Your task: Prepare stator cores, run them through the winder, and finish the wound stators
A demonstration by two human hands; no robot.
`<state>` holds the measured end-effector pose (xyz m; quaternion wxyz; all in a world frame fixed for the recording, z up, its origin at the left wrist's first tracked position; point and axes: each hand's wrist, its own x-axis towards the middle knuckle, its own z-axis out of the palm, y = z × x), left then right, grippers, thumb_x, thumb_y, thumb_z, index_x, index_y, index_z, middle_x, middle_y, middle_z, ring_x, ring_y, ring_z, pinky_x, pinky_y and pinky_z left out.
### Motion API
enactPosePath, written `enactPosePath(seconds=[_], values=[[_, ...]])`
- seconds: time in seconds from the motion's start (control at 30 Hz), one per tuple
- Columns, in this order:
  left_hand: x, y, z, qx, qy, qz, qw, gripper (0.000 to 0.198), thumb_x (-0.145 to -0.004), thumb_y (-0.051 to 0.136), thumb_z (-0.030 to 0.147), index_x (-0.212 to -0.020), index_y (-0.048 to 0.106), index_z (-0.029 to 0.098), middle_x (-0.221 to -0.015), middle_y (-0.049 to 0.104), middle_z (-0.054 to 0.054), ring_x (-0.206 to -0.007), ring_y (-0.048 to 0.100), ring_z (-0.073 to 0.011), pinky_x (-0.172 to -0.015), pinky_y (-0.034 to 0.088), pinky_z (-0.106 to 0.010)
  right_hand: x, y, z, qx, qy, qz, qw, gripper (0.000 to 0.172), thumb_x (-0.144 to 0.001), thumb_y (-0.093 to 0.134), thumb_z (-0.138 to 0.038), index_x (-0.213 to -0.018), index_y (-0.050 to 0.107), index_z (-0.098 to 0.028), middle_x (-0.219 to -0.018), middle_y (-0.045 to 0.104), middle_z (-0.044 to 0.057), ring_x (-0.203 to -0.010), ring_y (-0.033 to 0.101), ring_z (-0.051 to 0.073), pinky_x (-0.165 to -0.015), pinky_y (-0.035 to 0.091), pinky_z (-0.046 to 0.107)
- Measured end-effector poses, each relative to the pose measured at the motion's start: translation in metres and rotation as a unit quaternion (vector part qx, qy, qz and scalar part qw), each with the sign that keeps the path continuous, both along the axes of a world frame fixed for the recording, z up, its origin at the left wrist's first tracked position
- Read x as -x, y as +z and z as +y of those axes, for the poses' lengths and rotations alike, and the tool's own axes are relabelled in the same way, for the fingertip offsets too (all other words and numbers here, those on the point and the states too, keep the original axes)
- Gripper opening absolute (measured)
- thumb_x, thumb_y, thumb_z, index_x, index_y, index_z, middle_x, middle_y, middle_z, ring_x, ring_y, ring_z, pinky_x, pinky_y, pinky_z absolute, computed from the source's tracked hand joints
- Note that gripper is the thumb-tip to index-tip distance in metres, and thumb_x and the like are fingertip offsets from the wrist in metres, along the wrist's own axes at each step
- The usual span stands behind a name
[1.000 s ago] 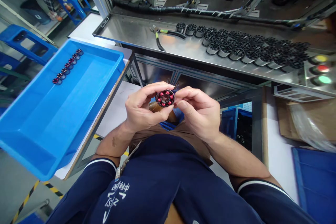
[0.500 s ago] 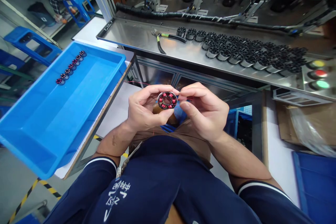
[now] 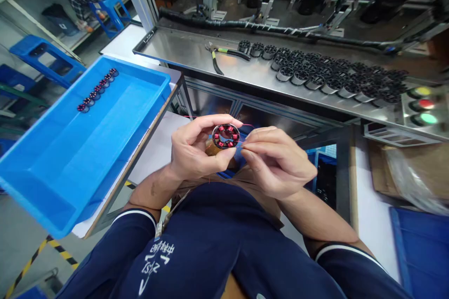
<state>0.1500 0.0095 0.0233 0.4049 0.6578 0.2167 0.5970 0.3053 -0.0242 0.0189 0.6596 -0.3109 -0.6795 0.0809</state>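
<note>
My left hand (image 3: 196, 149) grips a small ring-shaped stator (image 3: 226, 136) wound with red copper coils, held in front of my chest between thumb and fingers. My right hand (image 3: 277, 161) sits just right of it, its thumb and forefinger pinched on a thin red wire (image 3: 247, 126) that leads off the stator. A second strand of wire runs left from the ring toward the white table.
A blue plastic tray (image 3: 63, 159) on the left holds a row of several wound stators (image 3: 98, 89). The steel shelf (image 3: 182, 49) ahead carries pliers (image 3: 224, 53) and several empty black stator cores (image 3: 326, 72). Coloured buttons (image 3: 423, 105) sit at right. Another person sits on a blue stool (image 3: 105, 9) at far left.
My right hand has slid down and to the right of the stator, drawing the thin red wire out from it. My left hand keeps the stator, now tilted slightly more toward me.
</note>
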Motion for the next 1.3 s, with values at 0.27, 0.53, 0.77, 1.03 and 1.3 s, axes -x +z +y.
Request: enactPosePath(seconds=[0.27,0.53,0.77,1.03,1.3], values=[[0.003,0.008,0.002,0.225,-0.203,-0.064,0.951,0.035,-0.068,0.087,0.028,-0.099,0.075,0.018,-0.088,0.079,-0.004,-0.075,0.076,-0.0168,-0.07,0.062,-0.023,-0.03,0.026,0.035,0.027,0.202,-0.114,0.972,0.024,-0.084,0.078,-0.041,-0.103,0.076,-0.027,-0.113,0.07,0.007,-0.108,0.066,0.025,-0.083,0.06,0.044],[-0.002,0.008,0.005,0.296,-0.255,-0.088,0.916,0.034,-0.066,0.088,0.034,-0.093,0.076,0.017,-0.082,0.078,-0.004,-0.071,0.074,-0.0156,-0.071,0.062,-0.025,-0.023,0.031,0.032,-0.068,0.141,-0.152,0.976,0.006,-0.091,0.071,-0.028,-0.094,0.073,-0.024,-0.109,0.072,0.004,-0.1,0.067,0.021,-0.08,0.06,0.041],[-0.005,0.015,-0.003,0.209,-0.162,-0.084,0.961,0.038,-0.071,0.087,0.026,-0.105,0.072,0.02,-0.105,0.078,-0.005,-0.088,0.076,-0.0166,-0.082,0.062,-0.027,-0.016,0.016,-0.001,-0.122,-0.108,-0.159,0.974,0.027,-0.08,0.078,-0.01,-0.103,0.072,-0.021,-0.094,0.071,0.006,-0.084,0.066,0.02,-0.071,0.059,0.036],[-0.008,0.009,-0.007,0.037,-0.048,-0.078,0.995,0.048,-0.071,0.085,0.011,-0.114,0.069,0.026,-0.116,0.074,-0.001,-0.096,0.075,-0.0147,-0.086,0.062,-0.025,0.004,0.01,0.002,-0.119,-0.178,-0.074,0.974,0.008,-0.09,0.07,-0.019,-0.095,0.07,-0.024,-0.08,0.07,0.001,-0.064,0.066,0.016,-0.054,0.055,0.033],[-0.009,0.0,-0.007,0.027,-0.029,-0.063,0.997,0.044,-0.075,0.085,0.025,-0.113,0.064,0.03,-0.119,0.071,0.001,-0.099,0.073,-0.0148,-0.088,0.062,-0.028,0.02,0.007,0.0,-0.052,-0.149,-0.007,0.987,0.008,-0.094,0.063,-0.017,-0.085,0.064,-0.019,-0.077,0.067,0.001,-0.067,0.064,0.013,-0.059,0.053,0.029]])
